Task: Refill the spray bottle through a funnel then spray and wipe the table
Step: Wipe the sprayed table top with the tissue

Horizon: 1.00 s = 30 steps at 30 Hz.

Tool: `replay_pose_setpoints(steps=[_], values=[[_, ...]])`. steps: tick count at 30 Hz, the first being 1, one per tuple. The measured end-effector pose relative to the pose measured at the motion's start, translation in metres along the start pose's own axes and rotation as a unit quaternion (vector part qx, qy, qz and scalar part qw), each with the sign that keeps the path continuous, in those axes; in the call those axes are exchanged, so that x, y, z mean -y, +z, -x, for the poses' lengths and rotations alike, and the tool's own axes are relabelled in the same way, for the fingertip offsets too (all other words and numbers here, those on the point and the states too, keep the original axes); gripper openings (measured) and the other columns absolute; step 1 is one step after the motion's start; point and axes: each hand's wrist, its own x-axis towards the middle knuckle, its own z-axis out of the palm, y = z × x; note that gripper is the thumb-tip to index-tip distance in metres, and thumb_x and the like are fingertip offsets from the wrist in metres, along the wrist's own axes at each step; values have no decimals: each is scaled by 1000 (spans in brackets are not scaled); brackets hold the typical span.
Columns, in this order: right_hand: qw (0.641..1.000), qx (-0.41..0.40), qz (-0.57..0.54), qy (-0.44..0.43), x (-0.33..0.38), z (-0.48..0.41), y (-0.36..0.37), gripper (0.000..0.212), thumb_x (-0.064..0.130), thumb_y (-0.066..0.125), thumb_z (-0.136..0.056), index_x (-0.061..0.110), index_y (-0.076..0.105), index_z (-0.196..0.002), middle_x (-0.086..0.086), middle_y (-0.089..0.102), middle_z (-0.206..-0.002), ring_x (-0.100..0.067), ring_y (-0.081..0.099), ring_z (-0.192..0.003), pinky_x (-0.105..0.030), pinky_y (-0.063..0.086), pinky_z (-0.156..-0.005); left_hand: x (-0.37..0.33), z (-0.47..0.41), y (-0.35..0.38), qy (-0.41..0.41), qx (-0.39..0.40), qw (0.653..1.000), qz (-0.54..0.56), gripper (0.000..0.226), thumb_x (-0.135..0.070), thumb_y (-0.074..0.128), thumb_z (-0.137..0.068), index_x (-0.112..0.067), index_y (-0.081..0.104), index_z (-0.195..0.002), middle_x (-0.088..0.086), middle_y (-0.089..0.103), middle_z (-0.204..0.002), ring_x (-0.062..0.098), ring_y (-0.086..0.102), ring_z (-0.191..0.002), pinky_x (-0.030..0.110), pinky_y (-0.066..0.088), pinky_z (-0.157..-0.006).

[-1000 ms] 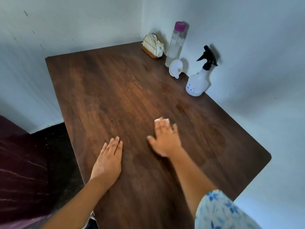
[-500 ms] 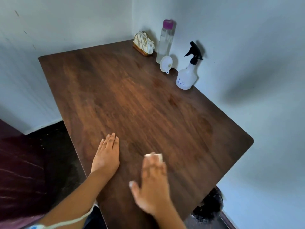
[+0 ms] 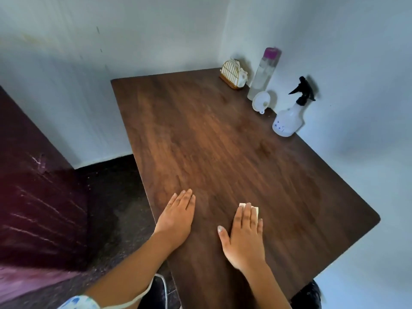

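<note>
My right hand (image 3: pixel 244 236) lies flat with straight fingers on a small white cloth (image 3: pixel 249 207), pressing it onto the dark wooden table (image 3: pixel 223 141) near its front edge; only the cloth's far end shows past my fingertips. My left hand (image 3: pixel 177 216) rests flat on the table's left edge, holding nothing. Against the right wall stands the white spray bottle (image 3: pixel 288 120) with a black trigger head. Beside it a white funnel (image 3: pixel 261 103) lies on its side, next to a tall clear water bottle (image 3: pixel 263 73) with a purple cap.
A small wire-fronted holder (image 3: pixel 233 74) sits in the far corner of the table. Pale walls close the table's far and right sides. Dark floor (image 3: pixel 116 197) and a dark maroon piece of furniture (image 3: pixel 33 197) lie to the left.
My right hand slid the cloth from mid-table back toward the front edge, then a little to the right. My left hand stayed flat on the left edge. The camera view shifted left.
</note>
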Motion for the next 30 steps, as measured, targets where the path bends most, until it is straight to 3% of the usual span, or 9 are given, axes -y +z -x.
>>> replay_pose_setpoints(steps=[3, 5, 9, 11, 16, 20, 22, 25, 30], values=[[996, -9, 11, -94, 56, 15, 17, 85, 61, 31, -80, 0, 38, -139, -20, 39, -145, -36, 32, -136, -46, 19, -112, 10, -3, -6, 13, -11, 1000, 19, 53, -11, 23, -96, -9, 10, -148, 7, 8, -158, 18, 6, -145, 29, -12, -111], [990, 12, 11, -140, 81, 10, 17, 79, 58, 38, -78, 3, 46, -134, -16, 45, -142, -33, 38, -134, -49, 30, -111, 18, -6, -9, 15, -23, 999, 22, 52, -18, 13, -96, -10, 13, -147, 5, 11, -157, 15, 7, -145, 28, -12, -111], [963, 39, 42, -263, 89, -32, 1, 77, 54, 23, -88, 11, 4, -149, -10, -4, -158, -26, -14, -144, -48, -4, -117, 30, -15, -12, 2, -5, 1000, -7, 54, -19, 29, -99, -11, 7, -148, 5, 3, -158, 17, -2, -145, 32, -8, -115], [960, 46, 34, -275, 84, -55, -7, 77, 55, 21, -89, 15, -8, -148, -5, -15, -157, -21, -24, -141, -46, -8, -117, 35, -22, -13, -20, -5, 1000, 6, 63, -21, 39, -97, -10, 4, -148, 5, 1, -158, 18, -5, -145, 32, -9, -114], [987, 29, -1, -159, 58, -97, -17, 84, 61, -3, -77, 16, -12, -147, -3, -16, -157, -16, -27, -138, -43, -8, -117, 47, -40, -9, 21, -23, 1000, 7, 56, -20, 27, -98, -9, 2, -148, 7, 0, -158, 20, -5, -145, 30, -15, -107], [999, 25, -18, -41, 24, -121, -31, 73, 55, 17, -94, 13, -14, -147, -6, -19, -156, -21, -21, -142, -43, -8, -115, 60, -59, -2, 36, -18, 999, 5, 56, -34, 7, -97, -10, 6, -148, 3, 1, -157, 21, -1, -145, 33, -12, -108], [999, 26, -27, 23, 4, -127, -36, 73, 53, 20, -96, 12, -13, -147, -8, -17, -157, -24, -19, -143, -44, -5, -116, 66, -75, -5, 42, -18, 999, 7, 67, -39, 3, -89, -9, 26, -144, 3, 19, -154, 21, 18, -143, 37, 4, -111], [994, 25, -31, 98, -17, -129, -40, 75, 54, 21, -96, 10, -13, -147, -10, -14, -157, -27, -15, -144, -44, 0, -117, 69, -103, -9, 69, 18, 997, 34, 56, -38, 28, -85, -10, 63, -119, 4, 61, -127, 19, 57, -118, 36, 42, -96], [981, 37, -59, 182, -3, -146, -47, 80, 56, 22, -95, 6, -14, -146, -13, -16, -156, -29, -16, -144, -44, 1, -117, 83, -156, -15, 152, 2, 988, 35, 54, -39, 33, -82, -11, 67, -113, 4, 63, -123, 19, 61, -113, 36, 50, -89]])
